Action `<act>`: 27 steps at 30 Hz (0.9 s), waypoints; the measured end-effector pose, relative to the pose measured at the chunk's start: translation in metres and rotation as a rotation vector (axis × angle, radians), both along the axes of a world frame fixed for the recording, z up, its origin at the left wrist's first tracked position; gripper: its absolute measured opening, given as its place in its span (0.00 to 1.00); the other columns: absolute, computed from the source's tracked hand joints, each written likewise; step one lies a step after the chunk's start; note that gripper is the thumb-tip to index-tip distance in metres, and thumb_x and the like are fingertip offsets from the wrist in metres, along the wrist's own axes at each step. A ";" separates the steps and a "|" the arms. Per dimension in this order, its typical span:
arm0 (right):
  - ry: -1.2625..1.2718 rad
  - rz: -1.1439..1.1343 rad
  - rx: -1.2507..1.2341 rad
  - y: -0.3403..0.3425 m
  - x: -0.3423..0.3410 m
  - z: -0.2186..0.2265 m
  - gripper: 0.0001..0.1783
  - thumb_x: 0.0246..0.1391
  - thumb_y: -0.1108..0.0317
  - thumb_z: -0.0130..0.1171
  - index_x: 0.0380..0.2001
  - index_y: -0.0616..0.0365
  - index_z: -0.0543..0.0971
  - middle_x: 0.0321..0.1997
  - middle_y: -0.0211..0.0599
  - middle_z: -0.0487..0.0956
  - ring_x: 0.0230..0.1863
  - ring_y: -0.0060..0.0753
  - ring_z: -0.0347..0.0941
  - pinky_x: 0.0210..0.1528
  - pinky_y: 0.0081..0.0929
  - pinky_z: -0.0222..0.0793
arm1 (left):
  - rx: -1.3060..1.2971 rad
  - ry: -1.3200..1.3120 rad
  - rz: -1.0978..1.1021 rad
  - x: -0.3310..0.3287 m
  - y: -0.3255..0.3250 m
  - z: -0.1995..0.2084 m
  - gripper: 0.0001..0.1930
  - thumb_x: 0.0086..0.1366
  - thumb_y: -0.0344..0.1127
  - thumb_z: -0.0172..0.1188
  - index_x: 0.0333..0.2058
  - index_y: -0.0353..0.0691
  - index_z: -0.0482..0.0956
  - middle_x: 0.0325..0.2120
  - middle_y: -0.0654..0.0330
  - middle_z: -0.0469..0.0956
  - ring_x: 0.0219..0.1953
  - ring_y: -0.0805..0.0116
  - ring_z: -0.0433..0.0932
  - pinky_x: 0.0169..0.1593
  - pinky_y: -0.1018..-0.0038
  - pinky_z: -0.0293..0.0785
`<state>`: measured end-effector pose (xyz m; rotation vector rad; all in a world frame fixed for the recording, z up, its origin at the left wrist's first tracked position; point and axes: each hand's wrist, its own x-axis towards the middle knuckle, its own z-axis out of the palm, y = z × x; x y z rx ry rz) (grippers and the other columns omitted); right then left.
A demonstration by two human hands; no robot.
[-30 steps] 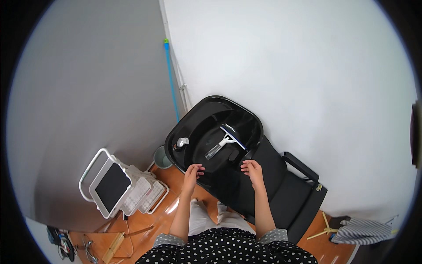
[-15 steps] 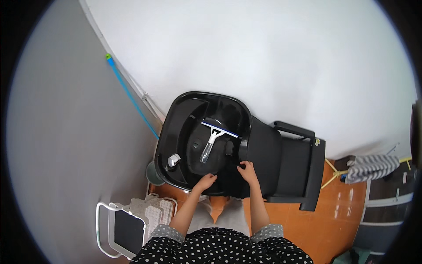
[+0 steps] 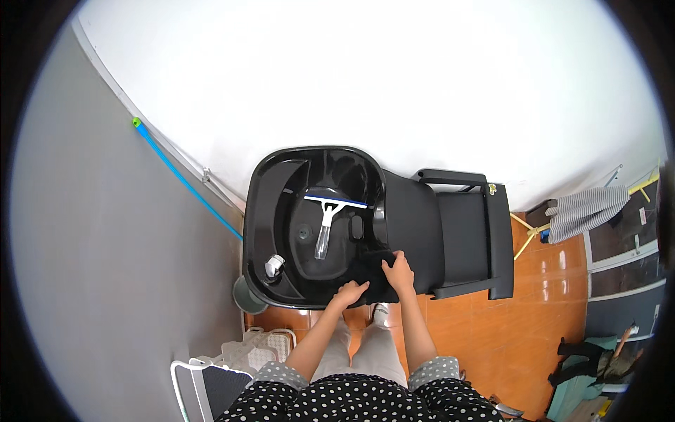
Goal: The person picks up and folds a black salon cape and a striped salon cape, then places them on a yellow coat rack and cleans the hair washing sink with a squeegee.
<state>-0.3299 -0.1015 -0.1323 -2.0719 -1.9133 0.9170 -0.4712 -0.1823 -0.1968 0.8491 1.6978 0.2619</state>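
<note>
A black shampoo basin (image 3: 256,183) is in front of me, joined to a black salon chair on its right. Inside the basin lies a squeegee (image 3: 327,226) with a white frame, a clear handle and a blue-edged blade. At the basin's near right rim, both hands grip a black cloth (image 3: 376,273), hard to tell apart from the black surface behind it. My left hand (image 3: 349,292) is closed on its left side, and my right hand (image 3: 399,273) pinches its right side. A chrome tap knob (image 3: 275,265) stands at the basin's left.
The black chair (image 3: 464,221) with armrests stretches rightward along the white wall. A blue pole (image 3: 179,174) leans at the left wall. Below the basin stand a grey-green bin (image 3: 246,297) and a white-framed folding item (image 3: 204,373). Another person (image 3: 612,362) is at the far lower right.
My view has shifted, so the basin appears turned a little and further left. My hands have come slightly closer together, and the black cloth between them shows more plainly.
</note>
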 end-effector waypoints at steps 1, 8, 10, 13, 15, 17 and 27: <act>-0.045 -0.017 -0.027 -0.002 -0.002 0.005 0.25 0.48 0.55 0.56 0.46 0.57 0.66 0.46 0.49 0.72 0.49 0.52 0.70 0.49 0.41 0.65 | 0.044 -0.074 0.030 -0.001 -0.002 -0.007 0.29 0.57 0.56 0.53 0.38 0.29 0.75 0.37 0.47 0.76 0.42 0.56 0.74 0.47 0.68 0.67; -0.207 0.004 -0.007 -0.005 0.000 0.031 0.24 0.45 0.55 0.59 0.40 0.62 0.73 0.40 0.47 0.77 0.42 0.49 0.74 0.45 0.39 0.67 | 0.236 -0.408 0.303 -0.006 -0.006 0.002 0.11 0.60 0.41 0.55 0.32 0.38 0.74 0.23 0.65 0.72 0.26 0.72 0.69 0.34 0.78 0.67; -0.037 0.010 -0.052 0.000 0.014 0.033 0.25 0.44 0.55 0.61 0.40 0.65 0.75 0.36 0.48 0.78 0.39 0.46 0.75 0.43 0.33 0.68 | 0.231 -0.447 0.363 -0.007 -0.008 0.013 0.11 0.60 0.41 0.55 0.34 0.40 0.73 0.26 0.65 0.71 0.27 0.73 0.69 0.35 0.78 0.67; 0.236 0.136 -0.259 0.013 0.040 0.039 0.25 0.47 0.56 0.60 0.41 0.68 0.75 0.34 0.43 0.79 0.36 0.36 0.75 0.40 0.25 0.68 | 0.218 -0.528 0.484 -0.007 -0.003 0.049 0.11 0.60 0.42 0.54 0.36 0.43 0.72 0.30 0.65 0.70 0.29 0.73 0.68 0.36 0.76 0.66; 0.535 0.119 -0.268 0.009 0.051 0.053 0.21 0.49 0.56 0.59 0.36 0.67 0.76 0.31 0.36 0.77 0.31 0.31 0.73 0.33 0.26 0.65 | 0.227 -0.625 0.570 -0.004 -0.001 0.068 0.11 0.61 0.43 0.53 0.38 0.45 0.72 0.36 0.64 0.69 0.33 0.73 0.68 0.39 0.73 0.66; 0.763 0.082 -0.242 0.006 0.064 0.067 0.19 0.52 0.57 0.57 0.34 0.65 0.76 0.28 0.30 0.75 0.28 0.25 0.70 0.29 0.25 0.63 | 0.244 -0.836 0.636 -0.007 0.004 0.077 0.09 0.61 0.43 0.53 0.37 0.47 0.72 0.35 0.66 0.73 0.35 0.70 0.72 0.41 0.71 0.68; 1.264 -0.187 -0.168 -0.003 0.157 0.154 0.10 0.57 0.61 0.53 0.34 0.55 0.73 0.32 0.24 0.76 0.34 0.16 0.72 0.35 0.17 0.67 | 0.492 -1.135 0.629 0.039 0.042 0.150 0.13 0.57 0.27 0.58 0.40 0.47 0.71 0.35 0.69 0.74 0.38 0.78 0.72 0.36 0.79 0.65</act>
